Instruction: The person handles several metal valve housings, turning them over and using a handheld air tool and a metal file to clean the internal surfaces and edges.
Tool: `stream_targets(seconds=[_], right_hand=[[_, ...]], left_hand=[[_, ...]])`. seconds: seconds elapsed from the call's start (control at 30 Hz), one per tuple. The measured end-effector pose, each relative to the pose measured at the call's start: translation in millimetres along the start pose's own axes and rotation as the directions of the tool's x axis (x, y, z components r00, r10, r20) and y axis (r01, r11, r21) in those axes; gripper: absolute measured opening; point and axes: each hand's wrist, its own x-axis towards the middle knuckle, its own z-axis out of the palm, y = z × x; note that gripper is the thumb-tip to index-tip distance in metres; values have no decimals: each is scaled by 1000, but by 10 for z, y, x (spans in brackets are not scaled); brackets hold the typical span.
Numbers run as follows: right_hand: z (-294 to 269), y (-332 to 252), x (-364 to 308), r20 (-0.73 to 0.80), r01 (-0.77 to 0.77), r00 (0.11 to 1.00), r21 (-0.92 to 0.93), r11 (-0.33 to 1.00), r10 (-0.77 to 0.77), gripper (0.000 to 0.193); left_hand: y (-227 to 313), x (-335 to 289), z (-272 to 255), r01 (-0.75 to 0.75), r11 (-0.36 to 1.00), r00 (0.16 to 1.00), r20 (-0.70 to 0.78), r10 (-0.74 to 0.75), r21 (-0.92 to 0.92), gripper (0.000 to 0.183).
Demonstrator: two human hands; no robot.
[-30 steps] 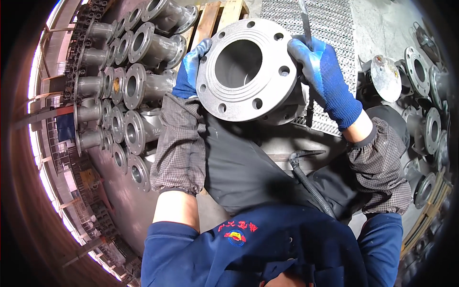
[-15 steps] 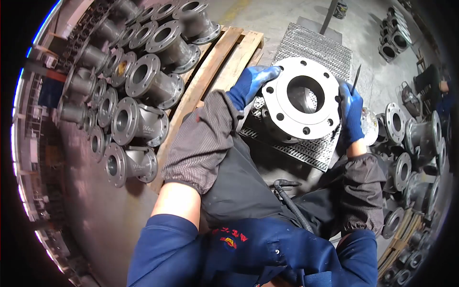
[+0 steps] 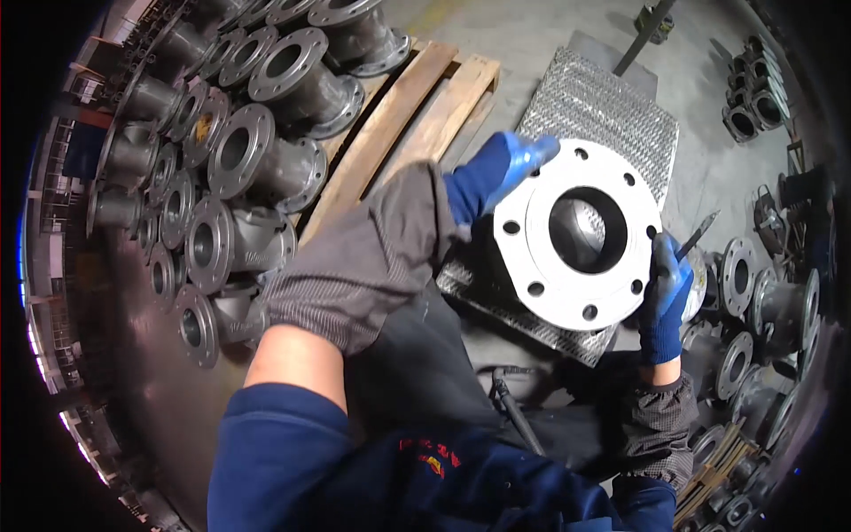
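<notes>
Over the metal work surface [image 3: 567, 93] is a heavy flanged pipe fitting [image 3: 523, 226], its round machined face turned up toward me and ringed with bolt holes. My left hand [image 3: 510, 168], in a blue coated glove, grips the rim at its upper left, fingers curled over the edge. At the rim's right side my right hand [image 3: 669, 288], gloved alike, presses against the flange. A thin dark pointed tool [image 3: 700, 232] sticks up out of that hand. The fitting's lower body is mostly hidden beneath the flange.
Rows of similar fittings [image 3: 244, 151] stand at the left beside a wooden pallet [image 3: 390, 133]. More fittings [image 3: 737, 275] stand close at the right, others [image 3: 753, 97] farther back. A dark hose-like piece [image 3: 514, 408] lies by my legs. A dark post [image 3: 643, 40] rises beyond the work surface.
The view has shifted. The fitting sits lower and farther right in it, its face tipped more toward me and its bolt holes slightly turned. Both hands have stayed on the rim.
</notes>
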Motion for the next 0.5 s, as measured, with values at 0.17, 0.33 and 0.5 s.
stream_targets(seconds=[0.17, 0.33, 0.5], right_hand=[[75, -110, 567, 120, 259, 966, -391, 883, -230, 18], [491, -392, 1213, 205, 587, 797, -486, 647, -568, 22], [1255, -592, 1950, 105, 217, 963, 249, 944, -249, 28]], left_hand=[[175, 59, -121, 63, 980, 987, -133, -89, -186, 51], [271, 240, -595, -160, 946, 951, -300, 72, -283, 54], [119, 467, -1229, -385, 904, 784, -582, 215, -185, 50]])
